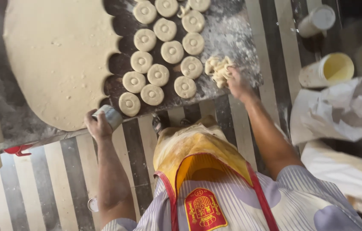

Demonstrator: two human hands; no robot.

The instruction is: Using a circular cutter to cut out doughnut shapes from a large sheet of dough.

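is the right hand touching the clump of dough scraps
Touching. The head view shows the right hand with its fingers closed on the clump of dough scraps, no gap between them.

The person wears a pale striped shirt (300, 192) with short sleeves and a yellow apron (198, 149), red-trimmed, bearing a red-and-yellow crest (202, 209).

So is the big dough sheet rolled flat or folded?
Rolled flat: the dough sheet lies spread on the board, with round bites cut from its right edge.
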